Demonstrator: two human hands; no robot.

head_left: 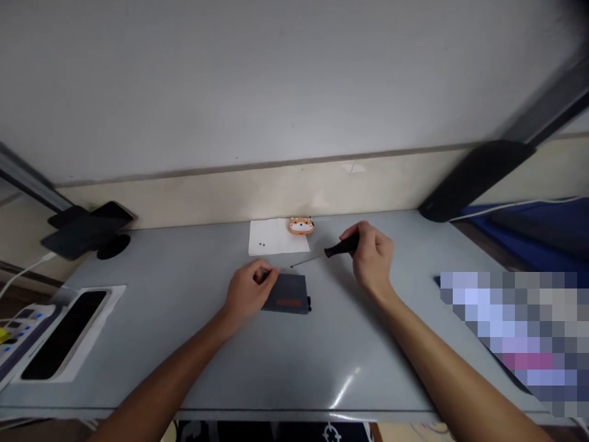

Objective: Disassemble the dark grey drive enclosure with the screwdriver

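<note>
A dark flat box (pixel 291 293) with a reddish label lies on the grey table (pixel 207 380). My left hand (pixel 251 288) is closed at the box's left side, fingers pressed together over its upper left corner; whether they pinch anything small is hidden. My right hand (pixel 372 255) is wrapped round the black handle of a screwdriver (pixel 343 247). Its thin shaft points left, with the tip just above the box's far edge. Behind the box, a white paper (pixel 276 239) bears two tiny dark pieces (pixel 262 244) and an orange animal-faced case (pixel 301 226).
At the left are a phone (pixel 67 334) on white paper, a power strip (pixel 27 331) with cables, and a dark device on a stand (pixel 87 230). A black cylinder (pixel 473 178) stands back right. A blurred-out item (pixel 515 337) lies at the right edge.
</note>
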